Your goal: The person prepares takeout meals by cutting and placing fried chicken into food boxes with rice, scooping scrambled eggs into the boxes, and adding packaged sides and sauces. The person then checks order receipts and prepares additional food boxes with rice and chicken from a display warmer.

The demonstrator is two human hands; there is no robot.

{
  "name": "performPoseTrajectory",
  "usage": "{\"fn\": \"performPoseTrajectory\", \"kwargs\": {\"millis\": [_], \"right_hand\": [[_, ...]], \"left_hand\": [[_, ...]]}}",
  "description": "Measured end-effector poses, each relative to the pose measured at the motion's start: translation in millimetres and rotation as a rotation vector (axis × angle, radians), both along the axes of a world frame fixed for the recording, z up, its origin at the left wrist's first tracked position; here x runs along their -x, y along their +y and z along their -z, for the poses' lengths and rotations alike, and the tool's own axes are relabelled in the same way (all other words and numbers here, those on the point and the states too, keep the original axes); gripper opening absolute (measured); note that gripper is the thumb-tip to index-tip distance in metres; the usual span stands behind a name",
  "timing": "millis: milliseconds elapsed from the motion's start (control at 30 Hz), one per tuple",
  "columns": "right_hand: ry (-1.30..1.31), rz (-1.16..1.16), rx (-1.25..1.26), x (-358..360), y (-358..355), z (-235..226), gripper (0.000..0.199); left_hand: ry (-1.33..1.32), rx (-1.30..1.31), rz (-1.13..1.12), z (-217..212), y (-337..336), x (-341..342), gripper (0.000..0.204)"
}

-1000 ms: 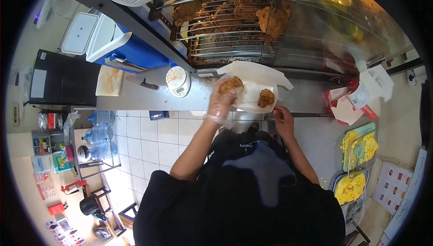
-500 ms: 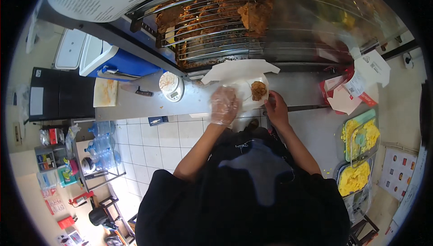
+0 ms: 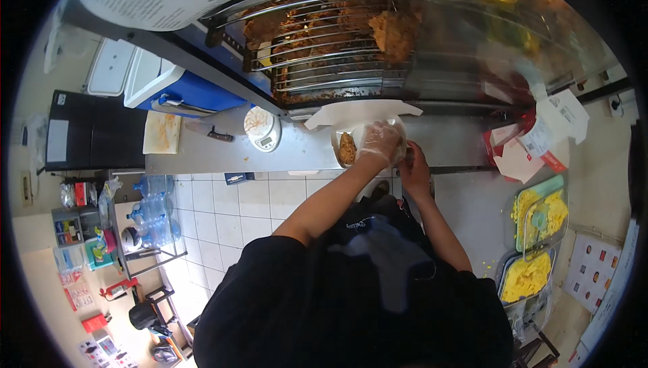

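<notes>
A white open takeaway box (image 3: 335, 152) stands on the metal counter, its lid (image 3: 364, 109) folded back toward the rack. One brown piece of fried chicken (image 3: 347, 147) lies in its left part. My left hand (image 3: 380, 138), in a clear plastic glove, reaches into the right part with its fingers curled down over the other fried chicken piece, which it covers. My bare right hand (image 3: 415, 165) holds the box's right edge between thumb and fingers.
Beyond the box is a wire rack (image 3: 324, 47) with fried chicken behind glass. Leftward are a kitchen scale (image 3: 264, 132), a knife (image 3: 220, 136), a stained cutting board (image 3: 162, 133) and a blue cooler (image 3: 196, 93). Rightward sit red-and-white cartons (image 3: 523, 145) and trays of yellow food (image 3: 530, 277).
My left hand has moved right within the box, onto the right-hand chicken piece. A chicken piece now shows at the left, where that hand was. My right hand stays at the edge.
</notes>
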State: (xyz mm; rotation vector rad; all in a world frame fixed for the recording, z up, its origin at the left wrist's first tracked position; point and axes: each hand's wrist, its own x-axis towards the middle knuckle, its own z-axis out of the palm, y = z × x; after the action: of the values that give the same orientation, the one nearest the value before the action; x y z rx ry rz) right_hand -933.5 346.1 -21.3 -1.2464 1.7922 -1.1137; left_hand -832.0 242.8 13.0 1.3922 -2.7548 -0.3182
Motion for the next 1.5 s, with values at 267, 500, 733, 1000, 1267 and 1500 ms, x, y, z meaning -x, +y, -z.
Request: {"fn": "performPoseTrajectory", "kwargs": {"millis": [267,500,733,1000,1267,1500], "right_hand": [[0.045,-0.046,-0.019,3.4,1.8,1.5,0.043],[0.203,-0.040,-0.018,-3.8,-1.7,-21.2,0.043],[0.098,-0.046,-0.128,-5.4,2.1,-17.2,0.042],[0.122,-0.069,-0.114,-10.5,10.2,-17.8,0.043],[0.098,-0.087,-0.092,-15.0,1.8,-14.5,0.045],[0.021,-0.070,-0.057,-11.6,2.1,-7.9,0.046]], "left_hand": [[0.654,-0.033,-0.001,-45.8,10.2,-42.1,0.055],[0.739,0.815,-0.049,-171.6,-60.4,-74.0,0.063],[0.309,0.667,-0.336,-183.7,-114.6,-52.7,0.044],[0.406,0.261,-0.057,-196.9,-117.6,-15.3,0.037],[0.696,0.022,0.021,-194.3,-137.0,-36.0,0.051],[1.819,-0.476,-0.281,-161.4,-68.3,-101.4,0.044]]}}
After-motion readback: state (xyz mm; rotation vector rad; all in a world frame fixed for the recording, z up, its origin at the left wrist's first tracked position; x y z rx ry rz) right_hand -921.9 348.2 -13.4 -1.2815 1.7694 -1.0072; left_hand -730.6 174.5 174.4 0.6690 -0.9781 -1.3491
